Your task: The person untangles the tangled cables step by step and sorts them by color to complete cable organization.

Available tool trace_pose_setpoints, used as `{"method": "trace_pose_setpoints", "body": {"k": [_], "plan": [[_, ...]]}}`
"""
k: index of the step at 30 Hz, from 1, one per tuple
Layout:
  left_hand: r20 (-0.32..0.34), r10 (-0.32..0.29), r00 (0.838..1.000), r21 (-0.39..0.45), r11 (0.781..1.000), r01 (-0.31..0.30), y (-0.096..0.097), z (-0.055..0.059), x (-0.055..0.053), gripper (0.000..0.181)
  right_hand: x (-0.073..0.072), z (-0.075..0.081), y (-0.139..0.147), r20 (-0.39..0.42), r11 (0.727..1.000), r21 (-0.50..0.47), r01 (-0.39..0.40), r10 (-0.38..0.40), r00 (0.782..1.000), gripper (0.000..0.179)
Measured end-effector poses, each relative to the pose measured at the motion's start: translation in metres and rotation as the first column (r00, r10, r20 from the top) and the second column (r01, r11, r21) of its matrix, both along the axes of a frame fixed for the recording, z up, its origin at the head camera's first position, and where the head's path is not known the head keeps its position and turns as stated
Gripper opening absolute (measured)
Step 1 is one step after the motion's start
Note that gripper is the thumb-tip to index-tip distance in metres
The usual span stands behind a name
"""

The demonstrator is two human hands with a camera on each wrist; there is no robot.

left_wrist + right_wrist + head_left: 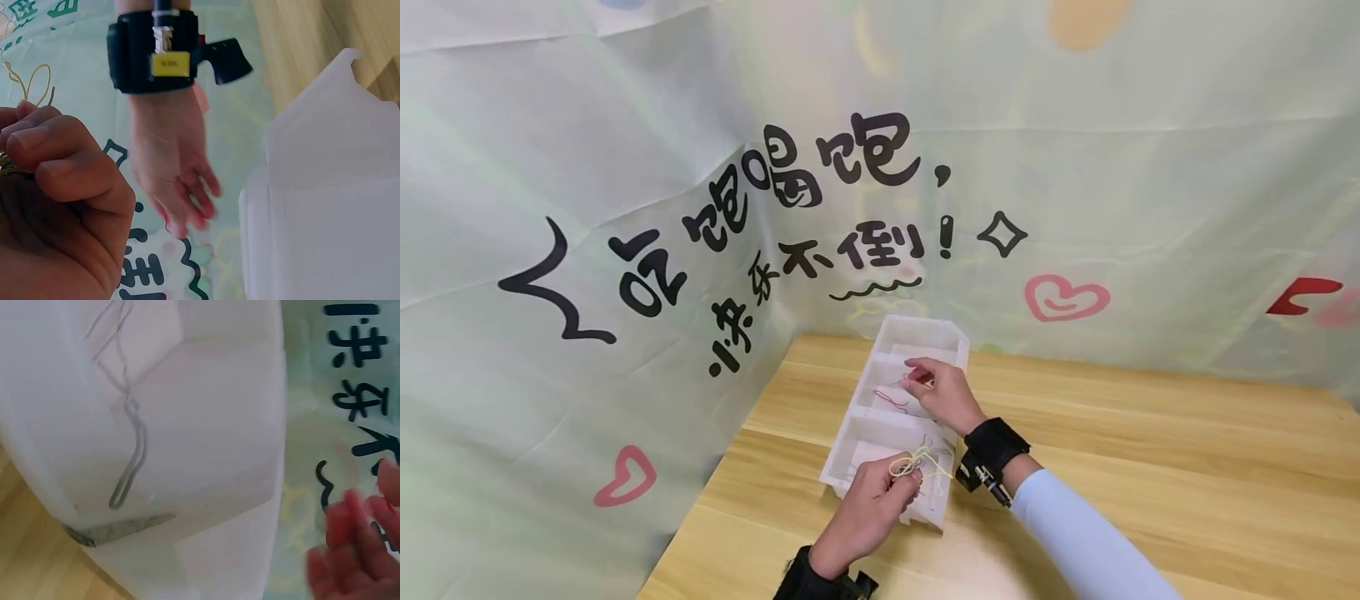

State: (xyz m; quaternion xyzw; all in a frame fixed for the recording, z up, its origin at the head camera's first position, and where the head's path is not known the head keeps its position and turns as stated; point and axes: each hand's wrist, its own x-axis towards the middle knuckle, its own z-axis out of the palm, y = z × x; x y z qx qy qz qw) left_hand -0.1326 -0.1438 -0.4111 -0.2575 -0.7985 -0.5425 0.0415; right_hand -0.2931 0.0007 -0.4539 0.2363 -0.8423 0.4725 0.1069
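Observation:
A white bin [838,452] with three compartments stands on the table. Over its front compartment, my left hand [867,507] holds looped yellow string [917,457] between curled fingers; strands stick out past the fingertips. The left wrist view catches only part of the yellow loops [39,84] beyond the fist. My right hand [951,395] is above the middle compartment, pinching red string between thumb and fingers. Below it, red string [891,400] trails in that compartment. Grey string [140,440] lies inside the bin in the right wrist view, where my right fingers [350,556] look blurred.
Wooden table [1150,450] extends to the right of the bin. A printed cloth [1187,192] with black lettering and hearts hangs behind and at the left, close to the bin's far end. Both wrists wear black straps [996,446] with cameras.

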Motion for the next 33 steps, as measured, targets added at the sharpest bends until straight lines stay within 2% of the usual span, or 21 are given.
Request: {"method": "trace_pose_setpoints", "body": {"k": [4, 10, 15, 23, 28, 33], "plan": [[-0.006, 0.000, 1.000, -0.025, 1.000, -0.001, 0.002, -0.003, -0.001, 0.028, 0.007, 0.002, 0.008, 0.021, 0.999, 0.052, 0.004, -0.005, 1.000, 0.049], [-0.011, 0.014, 1.000, -0.024, 1.000, -0.014, 0.003, 0.009, 0.004, 0.027, 0.023, 0.019, 0.026, 0.035, 0.998, -0.019, -0.059, 0.060, 0.998, 0.033], [-0.012, 0.009, 1.000, -0.028, 1.000, -0.010, 0.006, 0.012, 0.005, 0.026, 0.035, 0.031, 0.040, 0.031, 0.996, -0.032, -0.086, 0.087, 0.996, 0.026], [0.020, 0.010, 1.000, -0.062, 0.998, -0.009, 0.006, -0.017, -0.009, 0.027, 0.049, 0.039, 0.056, 0.006, 0.997, -0.039, -0.063, 0.063, 0.998, 0.023], [0.039, -0.012, 0.999, -0.052, 0.999, 0.014, 0.009, -0.019, -0.009, 0.029, 0.058, 0.042, 0.064, -0.018, 0.997, -0.044, -0.066, 0.065, 0.998, 0.023], [0.027, -0.022, 0.999, -0.057, 0.998, 0.023, 0.012, -0.018, -0.011, 0.032, 0.069, 0.046, 0.073, -0.032, 0.994, -0.049, -0.097, 0.095, 0.995, 0.022]]}}
